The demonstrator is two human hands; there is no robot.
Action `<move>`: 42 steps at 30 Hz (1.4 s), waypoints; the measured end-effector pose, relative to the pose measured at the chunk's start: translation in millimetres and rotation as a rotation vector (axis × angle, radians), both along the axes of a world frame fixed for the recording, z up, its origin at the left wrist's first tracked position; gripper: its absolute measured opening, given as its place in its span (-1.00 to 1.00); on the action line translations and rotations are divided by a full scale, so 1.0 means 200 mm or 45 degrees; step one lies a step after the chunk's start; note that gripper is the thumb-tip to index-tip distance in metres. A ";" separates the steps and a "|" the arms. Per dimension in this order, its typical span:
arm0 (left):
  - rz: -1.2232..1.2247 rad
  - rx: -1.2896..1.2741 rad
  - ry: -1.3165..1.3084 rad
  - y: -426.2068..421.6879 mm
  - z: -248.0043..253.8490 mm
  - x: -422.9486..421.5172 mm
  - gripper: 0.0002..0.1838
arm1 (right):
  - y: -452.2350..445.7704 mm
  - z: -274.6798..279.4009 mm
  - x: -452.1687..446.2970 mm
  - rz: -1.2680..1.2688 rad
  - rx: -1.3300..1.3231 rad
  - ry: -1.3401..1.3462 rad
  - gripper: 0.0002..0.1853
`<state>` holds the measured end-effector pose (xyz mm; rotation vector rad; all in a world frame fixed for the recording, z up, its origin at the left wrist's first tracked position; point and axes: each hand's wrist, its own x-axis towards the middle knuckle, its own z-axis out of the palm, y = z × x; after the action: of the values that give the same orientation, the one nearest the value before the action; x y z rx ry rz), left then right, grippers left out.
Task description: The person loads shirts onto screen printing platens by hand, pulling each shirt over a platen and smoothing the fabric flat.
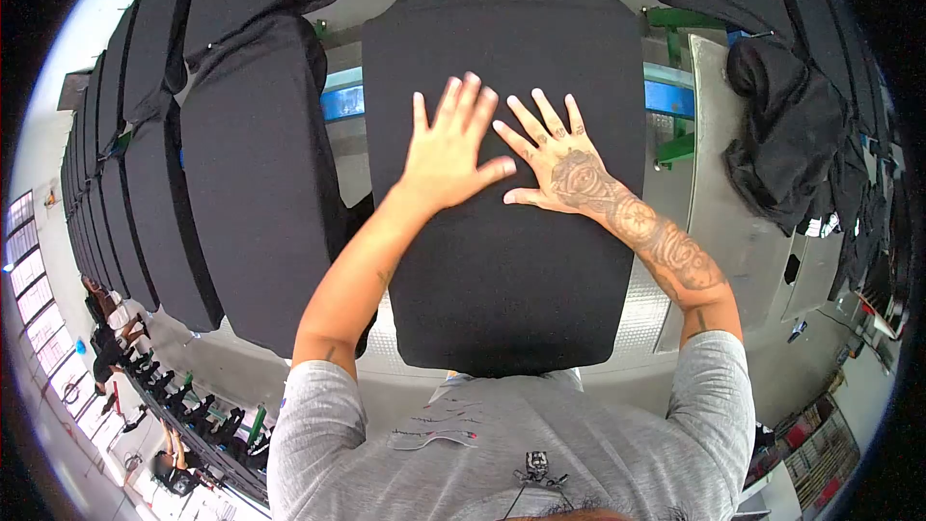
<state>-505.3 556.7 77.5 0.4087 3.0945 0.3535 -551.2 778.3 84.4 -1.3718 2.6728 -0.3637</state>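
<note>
Directly before me a black shirt-like cloth (502, 280) is stretched over a paddle-shaped board with rounded corners. My left hand (449, 150) is over its upper middle, fingers spread and slightly blurred. Just to the right, my right hand (564, 154) lies flat on the cloth with its fingers apart, the thumbs of both hands pointing toward each other. Neither hand grips anything. Whether the left palm touches the cloth I cannot tell.
More cloth-covered boards (256, 174) line the left side. A crumpled black garment pile (791, 125) lies on a grey metal table (719, 193) at right. Blue and green frame parts (670, 101) show behind the board. Other people (111, 328) are far left.
</note>
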 end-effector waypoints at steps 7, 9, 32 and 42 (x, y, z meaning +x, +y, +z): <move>0.184 -0.139 0.277 -0.26 -0.12 -0.51 -0.08 | 0.03 -0.13 -0.71 -0.510 0.057 0.378 -0.11; 0.261 -0.176 0.270 -0.28 -0.17 -0.59 -0.09 | -0.02 -0.17 -0.78 -0.652 0.209 0.291 -0.11; -0.067 0.320 0.319 0.46 -0.01 2.25 -0.71 | 0.38 -0.05 2.18 -0.242 -0.483 -0.002 -0.77; 0.244 0.552 -0.265 0.49 0.20 2.03 -0.80 | 0.24 0.20 2.09 -0.631 -0.139 -0.405 -0.80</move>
<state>-99.7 654.4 118.3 0.0626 2.8420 1.0073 -133.9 825.8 124.0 -0.5825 2.7093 -0.7140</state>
